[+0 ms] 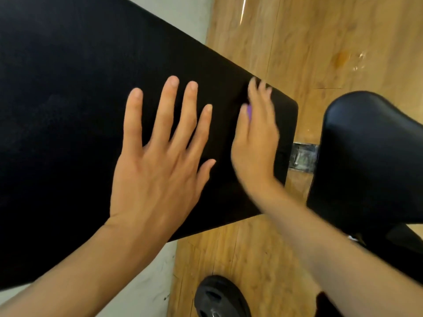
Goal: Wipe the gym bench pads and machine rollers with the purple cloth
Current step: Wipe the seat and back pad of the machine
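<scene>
Pressing our left hand (pixel 158 165) flat, fingers spread, on one bench pad (pixel 68 110), our blurred right hand (pixel 256 138) covers the purple cloth (pixel 249 112).

Left hand (pixel 158 161) and right hand (pixel 256 143): bare forearms, no visible sleeves, rings or watch; right one motion-blurred, so small details uncertain.

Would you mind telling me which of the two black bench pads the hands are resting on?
The large flat black pad on the left: the spread left hand and right hand, covering the purple cloth, lie there. The rounded glossy pad is untouched.
</scene>
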Tool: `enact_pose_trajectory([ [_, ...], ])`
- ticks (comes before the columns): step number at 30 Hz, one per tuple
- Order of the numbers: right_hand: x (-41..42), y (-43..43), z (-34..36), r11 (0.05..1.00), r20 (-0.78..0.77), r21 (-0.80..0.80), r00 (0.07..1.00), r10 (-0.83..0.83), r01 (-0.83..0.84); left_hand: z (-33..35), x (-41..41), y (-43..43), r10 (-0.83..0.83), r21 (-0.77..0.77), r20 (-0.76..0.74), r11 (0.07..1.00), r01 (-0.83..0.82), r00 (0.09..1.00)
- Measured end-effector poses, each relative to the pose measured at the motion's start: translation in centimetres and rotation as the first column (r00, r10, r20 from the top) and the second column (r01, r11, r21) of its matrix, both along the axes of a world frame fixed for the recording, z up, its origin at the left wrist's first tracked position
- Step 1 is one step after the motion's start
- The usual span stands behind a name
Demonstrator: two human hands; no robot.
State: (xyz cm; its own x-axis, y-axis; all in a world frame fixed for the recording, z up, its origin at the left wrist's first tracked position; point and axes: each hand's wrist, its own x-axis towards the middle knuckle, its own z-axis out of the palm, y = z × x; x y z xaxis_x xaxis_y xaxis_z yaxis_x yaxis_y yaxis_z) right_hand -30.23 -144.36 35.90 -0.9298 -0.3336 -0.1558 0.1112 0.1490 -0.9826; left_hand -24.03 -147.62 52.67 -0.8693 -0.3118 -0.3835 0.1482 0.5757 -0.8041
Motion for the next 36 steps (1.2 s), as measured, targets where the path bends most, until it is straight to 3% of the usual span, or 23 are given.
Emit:
enact_pose_trajectory([
  [3,-3.8,-1.8,-1.1,0.999,0.015,-0.011,0.999,-0.047,0.047,-0.5,0.1,-0.2,-0.013,-0.016,0.008,1.000,0.013,1.000],
  [6,2.9,0.5,0.0,0.995,0.032,-0.087,0.999,-0.039,0.042,-0.6,0.4,-0.5,-0.016,-0.025,0.014,1.000,0.017,1.000],
  [10,11.6,4.8,1.4,0.995,0.056,-0.040,0.994,0.092,-0.090,-0.5,0.3,-0.5,-0.013,-0.032,0.001,0.999,0.013,1.000],
  [12,8.9,3.7,1.4,0.995,0.061,-0.063,0.994,0.086,-0.082,-0.2,0.0,-0.4,-0.007,-0.033,0.000,0.999,0.007,1.000],
  [16,-2.9,-1.8,-0.1,0.988,0.041,0.002,0.987,-0.155,0.155,-0.5,-0.2,-0.3,-0.022,-0.026,-0.007,0.999,0.022,1.000],
  [18,-4.9,-2.7,-1.1,0.978,0.062,0.025,0.976,-0.207,0.206,-0.9,-0.3,-0.1,-0.027,-0.023,0.000,0.999,0.027,1.000],
  [22,6.5,1.6,0.0,0.995,0.029,-0.067,0.997,-0.069,0.071,-1.2,0.3,-0.2,-0.026,-0.037,-0.005,0.999,0.026,1.000],
  [25,13.4,4.7,1.1,0.999,0.045,-0.015,0.999,0.029,-0.029,-1.0,0.3,-0.3,-0.027,-0.026,-0.027,0.999,0.026,0.999],
  [27,11.3,3.7,0.9,1.000,0.059,0.009,0.998,0.013,-0.014,-0.8,0.0,-0.2,-0.033,-0.027,-0.025,0.999,0.032,0.999],
  [33,-5.8,-2.6,-0.2,0.997,-0.051,-0.022,0.996,-0.071,0.070,-0.9,-0.1,-0.3,-0.054,-0.013,-0.043,0.998,0.054,0.998],
  [36,-2.6,-1.6,-0.2,0.994,-0.026,-0.097,0.998,-0.058,0.055,-1.1,0.2,-0.5,-0.063,-0.012,-0.052,0.998,0.062,0.997],
])
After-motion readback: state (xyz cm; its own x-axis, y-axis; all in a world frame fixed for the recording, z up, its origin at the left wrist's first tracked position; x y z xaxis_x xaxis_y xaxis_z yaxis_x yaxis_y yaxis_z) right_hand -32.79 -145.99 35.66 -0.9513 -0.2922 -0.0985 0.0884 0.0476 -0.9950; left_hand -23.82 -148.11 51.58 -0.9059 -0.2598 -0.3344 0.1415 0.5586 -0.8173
